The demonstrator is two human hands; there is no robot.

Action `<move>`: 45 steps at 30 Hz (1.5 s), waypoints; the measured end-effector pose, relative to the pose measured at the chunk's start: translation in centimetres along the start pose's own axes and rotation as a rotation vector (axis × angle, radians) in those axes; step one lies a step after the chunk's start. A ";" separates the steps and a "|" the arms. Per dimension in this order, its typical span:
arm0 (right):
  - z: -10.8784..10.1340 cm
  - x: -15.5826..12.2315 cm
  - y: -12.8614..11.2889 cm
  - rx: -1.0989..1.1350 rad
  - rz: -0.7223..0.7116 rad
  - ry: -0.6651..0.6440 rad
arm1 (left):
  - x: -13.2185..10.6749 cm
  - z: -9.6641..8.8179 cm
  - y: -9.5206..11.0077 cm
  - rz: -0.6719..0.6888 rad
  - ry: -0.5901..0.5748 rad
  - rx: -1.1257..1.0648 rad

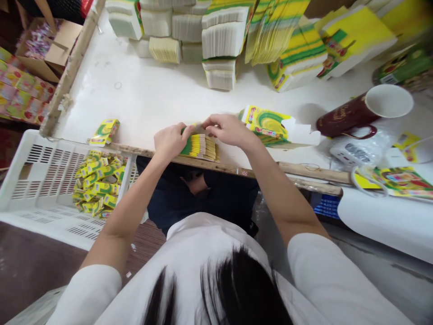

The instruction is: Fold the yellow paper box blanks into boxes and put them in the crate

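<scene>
My left hand (pixel 172 141) is at the table's front edge, thumb and fingers closed on the left end of a row of small yellow-and-green flat-folded cartons (pixel 204 149). My right hand (pixel 230 128) reaches over the row from the right. Its thumb and fingers are pinched together close to my left fingertips; what they grip is too small to make out. To the right lies a larger yellow-and-green box (pixel 270 124) with its white flaps open. One small made-up carton (pixel 105 132) rests by the table edge on the left.
White crate (pixel 64 198) with many small yellow boxes (pixel 99 180) stands at the lower left. Stacks of flat cartons (pixel 223 38) line the table's back. A maroon mug (pixel 352 115) lies tilted at right near a plastic-wrapped item (pixel 360 146). A wooden rim (pixel 72 63) borders the table.
</scene>
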State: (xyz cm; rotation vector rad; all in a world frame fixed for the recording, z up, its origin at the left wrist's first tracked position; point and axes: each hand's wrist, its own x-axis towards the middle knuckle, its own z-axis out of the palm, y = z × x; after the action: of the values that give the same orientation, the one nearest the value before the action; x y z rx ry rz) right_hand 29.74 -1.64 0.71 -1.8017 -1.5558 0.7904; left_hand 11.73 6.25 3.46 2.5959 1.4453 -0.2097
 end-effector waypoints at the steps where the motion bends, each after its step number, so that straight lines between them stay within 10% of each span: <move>1: 0.2 0.1 0.1 0.009 -0.006 0.011 | 0.0 0.0 0.0 0.000 -0.001 -0.003; 45: 1.4 1.2 -0.5 -0.067 -0.218 0.281 | 0.1 0.0 0.1 -0.005 0.026 -0.030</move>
State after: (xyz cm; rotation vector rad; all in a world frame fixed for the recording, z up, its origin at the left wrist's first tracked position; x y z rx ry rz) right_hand 28.50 -0.25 0.21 -1.6705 -1.5707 0.3689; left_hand 11.92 6.30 3.46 2.5810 1.4522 -0.1543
